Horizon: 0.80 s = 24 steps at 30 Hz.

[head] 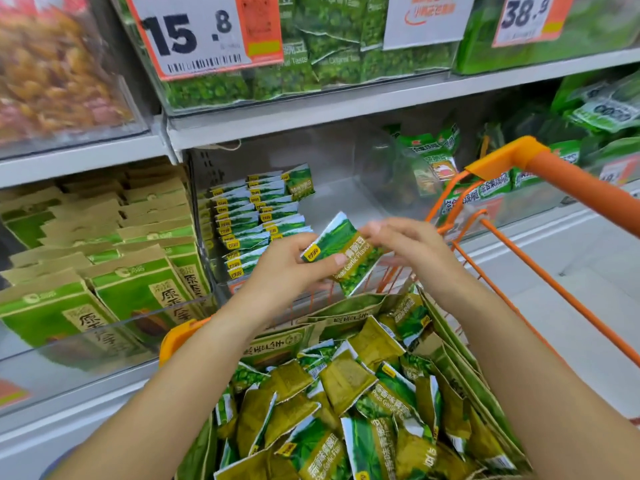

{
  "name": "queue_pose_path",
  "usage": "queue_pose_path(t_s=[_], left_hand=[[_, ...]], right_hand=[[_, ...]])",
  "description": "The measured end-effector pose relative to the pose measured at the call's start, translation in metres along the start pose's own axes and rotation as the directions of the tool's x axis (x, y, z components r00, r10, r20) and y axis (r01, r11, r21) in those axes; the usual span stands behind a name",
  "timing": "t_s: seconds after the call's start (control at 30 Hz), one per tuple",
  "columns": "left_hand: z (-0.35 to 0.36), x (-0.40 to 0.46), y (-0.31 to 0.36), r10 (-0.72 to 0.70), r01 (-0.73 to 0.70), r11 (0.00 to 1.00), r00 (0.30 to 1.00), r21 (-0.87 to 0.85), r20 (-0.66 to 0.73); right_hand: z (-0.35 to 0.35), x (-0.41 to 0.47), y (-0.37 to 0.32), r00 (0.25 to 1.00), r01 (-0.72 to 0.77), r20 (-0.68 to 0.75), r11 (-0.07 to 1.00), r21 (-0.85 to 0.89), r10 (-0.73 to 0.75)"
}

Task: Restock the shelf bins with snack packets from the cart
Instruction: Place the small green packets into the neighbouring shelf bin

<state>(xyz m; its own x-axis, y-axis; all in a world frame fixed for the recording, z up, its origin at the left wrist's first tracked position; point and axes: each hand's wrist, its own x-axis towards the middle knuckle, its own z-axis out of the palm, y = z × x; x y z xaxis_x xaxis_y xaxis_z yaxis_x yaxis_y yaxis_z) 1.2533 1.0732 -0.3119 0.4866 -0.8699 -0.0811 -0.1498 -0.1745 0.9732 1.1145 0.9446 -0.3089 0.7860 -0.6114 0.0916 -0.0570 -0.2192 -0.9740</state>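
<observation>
My left hand (291, 261) grips a small green pea snack packet (341, 252) by its lower left edge, thumb across its front. My right hand (412, 244) pinches the same packet at its upper right corner. Both hands hold it above the front of the orange cart (540, 271), just before the clear shelf bin (349, 202). Neat rows of matching packets (252, 220) stand in the bin's left half. The cart below is heaped with loose green and olive packets (363, 403).
A bin of larger green and kraft paper bags (114, 271) fills the shelf to the left. Green snack bags (433, 161) lie in the bin to the right. Above hang price tags (204, 32) in front of upper bins. The floor (588, 271) shows beyond the cart.
</observation>
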Motion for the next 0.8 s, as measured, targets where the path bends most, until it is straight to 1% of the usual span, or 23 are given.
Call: queue_pose_path(t_s=[0.03, 0.07, 0.1, 0.13, 0.17, 0.2, 0.27, 0.3, 0.33, 0.37, 0.43, 0.47, 0.53, 0.63, 0.7, 0.8], left_hand=[[-0.001, 0.003, 0.004, 0.016, -0.017, 1.000, 1.000, -0.017, -0.014], [-0.004, 0.006, 0.008, 0.036, -0.038, 0.999, 0.999, -0.030, -0.039], [-0.007, 0.012, 0.012, 0.058, -0.060, 0.997, 0.996, -0.037, -0.066], [-0.012, 0.018, 0.017, 0.078, -0.081, 0.996, 0.992, -0.032, -0.097], [-0.018, 0.028, 0.021, 0.090, -0.093, 0.995, 0.988, -0.022, -0.127], [-0.023, 0.040, 0.025, 0.093, -0.094, 0.996, 0.983, -0.004, -0.156], [-0.030, 0.070, 0.024, 0.068, -0.059, 0.997, 0.974, 0.045, -0.215], [-0.033, 0.088, 0.021, 0.058, -0.032, 0.994, 0.964, 0.103, -0.259], [-0.035, 0.107, 0.017, 0.061, 0.002, 0.979, 0.951, 0.202, -0.302], [-0.037, 0.126, 0.013, 0.072, 0.047, 0.942, 0.939, 0.332, -0.337], [-0.041, 0.159, 0.009, 0.068, 0.179, 0.813, 0.916, 0.555, -0.395], [-0.045, 0.174, 0.006, 0.053, 0.231, 0.759, 0.910, 0.609, -0.412], [-0.051, 0.199, -0.001, 0.009, 0.285, 0.700, 0.913, 0.655, -0.407], [-0.055, 0.223, -0.013, 0.013, 0.276, 0.644, 0.929, 0.714, -0.371], [-0.053, 0.230, -0.020, 0.068, 0.254, 0.545, 0.936, 0.799, -0.345], [-0.051, 0.236, -0.030, 0.172, 0.218, 0.365, 0.940, 0.905, -0.295]], right_hand=[[0.000, 0.003, 0.001, 0.985, 0.085, -0.139, 0.992, -0.097, -0.098], [0.000, 0.007, 0.000, 0.949, 0.139, -0.252, 0.967, -0.212, -0.192], [0.000, 0.012, -0.002, 0.910, 0.166, -0.313, 0.931, -0.326, -0.272], [0.002, 0.019, -0.006, 0.892, 0.160, -0.321, 0.887, -0.432, -0.317], [0.004, 0.027, -0.006, 0.899, 0.142, -0.283, 0.833, -0.535, -0.335], [0.006, 0.036, -0.003, 0.917, 0.132, -0.214, 0.763, -0.633, -0.336], [0.012, 0.050, 0.015, 0.940, 0.165, -0.055, 0.591, -0.790, -0.336], [0.015, 0.053, 0.027, 0.932, 0.195, -0.002, 0.505, -0.841, -0.362], [0.017, 0.054, 0.039, 0.911, 0.215, 0.024, 0.425, -0.879, -0.411], [0.017, 0.053, 0.048, 0.882, 0.218, 0.016, 0.379, -0.899, -0.471], [0.017, 0.051, 0.055, 0.806, 0.207, -0.036, 0.337, -0.918, -0.590], [0.018, 0.052, 0.056, 0.768, 0.217, -0.042, 0.322, -0.922, -0.639], [0.019, 0.054, 0.058, 0.712, 0.242, -0.037, 0.294, -0.924, -0.701], [0.021, 0.056, 0.062, 0.687, 0.248, -0.056, 0.307, -0.919, -0.725], [0.021, 0.057, 0.065, 0.672, 0.246, -0.076, 0.318, -0.916, -0.737], [0.023, 0.060, 0.067, 0.652, 0.241, -0.107, 0.340, -0.909, -0.750]])
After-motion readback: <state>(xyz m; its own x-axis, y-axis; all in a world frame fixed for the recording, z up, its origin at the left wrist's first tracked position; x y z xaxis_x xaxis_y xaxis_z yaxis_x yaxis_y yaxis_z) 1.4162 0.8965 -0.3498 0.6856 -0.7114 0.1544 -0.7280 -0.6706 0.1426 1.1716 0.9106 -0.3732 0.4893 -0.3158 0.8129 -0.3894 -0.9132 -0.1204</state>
